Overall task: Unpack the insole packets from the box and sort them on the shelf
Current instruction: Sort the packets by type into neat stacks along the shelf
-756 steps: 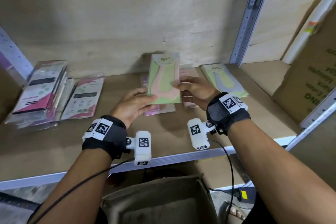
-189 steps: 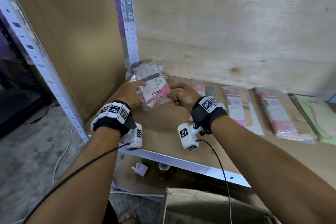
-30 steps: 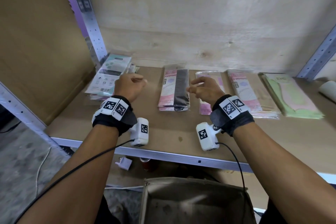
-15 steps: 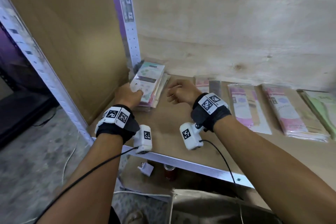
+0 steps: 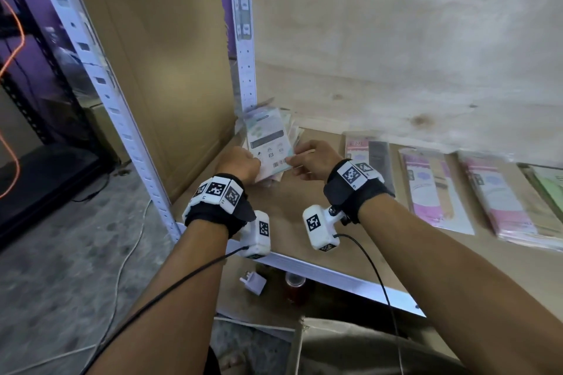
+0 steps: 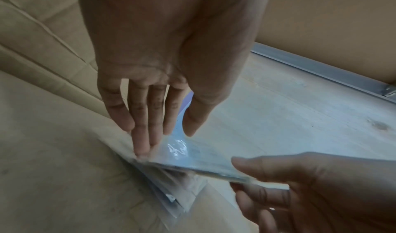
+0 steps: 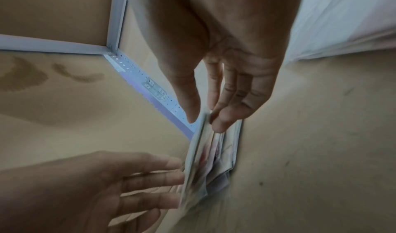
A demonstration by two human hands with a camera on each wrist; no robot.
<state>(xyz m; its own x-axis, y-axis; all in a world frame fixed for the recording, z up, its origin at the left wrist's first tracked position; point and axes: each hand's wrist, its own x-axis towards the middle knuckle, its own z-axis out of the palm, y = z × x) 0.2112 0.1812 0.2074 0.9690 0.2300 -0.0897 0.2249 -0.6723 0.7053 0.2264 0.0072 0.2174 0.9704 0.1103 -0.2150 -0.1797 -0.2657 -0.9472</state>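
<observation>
A stack of insole packets (image 5: 269,143) lies in the shelf's far left corner, against the white upright post (image 5: 243,39). My right hand (image 5: 300,158) pinches the near right edge of the top packets between thumb and fingers and lifts them off the stack (image 7: 205,160); the right wrist view (image 7: 203,118) shows this clearly. My left hand (image 5: 243,161) has straight fingers against the stack's left edge, seen in the left wrist view (image 6: 167,138). The top packet (image 6: 205,162) is clear plastic over a pale printed card with a barcode.
More packet piles lie in a row to the right: black and pink (image 5: 370,158), two pink ones (image 5: 432,189) (image 5: 502,201), then green (image 5: 548,183). A cardboard panel (image 5: 152,70) closes the left side. The open box (image 5: 350,350) sits below the shelf's front rail (image 5: 335,277).
My right hand has moved from beside the stack onto its near right edge and now pinches the top packets. My left hand has stayed at the stack's left side.
</observation>
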